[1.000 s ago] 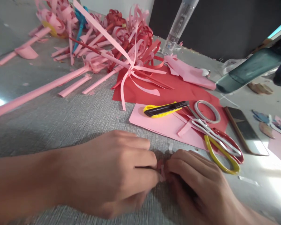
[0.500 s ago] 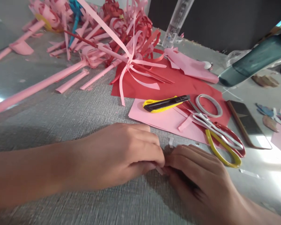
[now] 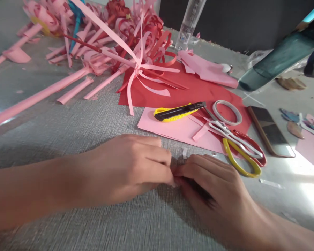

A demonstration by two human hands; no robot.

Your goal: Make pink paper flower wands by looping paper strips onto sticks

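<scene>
My left hand (image 3: 131,167) and my right hand (image 3: 209,188) rest on the grey table (image 3: 68,132) with their fingertips pressed together. Between the fingertips they pinch a small pink paper piece (image 3: 174,182), almost wholly hidden by the fingers. Just beyond the hands lies a pink paper sheet (image 3: 178,129) with a yellow utility knife (image 3: 178,111) on it. To the right of it lie scissors (image 3: 238,150) with yellow and red handles.
A red paper sheet (image 3: 199,94) carries a ring of tape (image 3: 227,112). Pink and red paper flowers and rolled stems (image 3: 107,45) pile at the back left. A phone (image 3: 270,130), a dark bottle (image 3: 274,66) and a clear bottle (image 3: 189,21) stand to the right and back.
Both hands stayed pinched together on the small paper piece, with slight finger shifts. The view drifted, so everything on the table appears a little lower and further left.
</scene>
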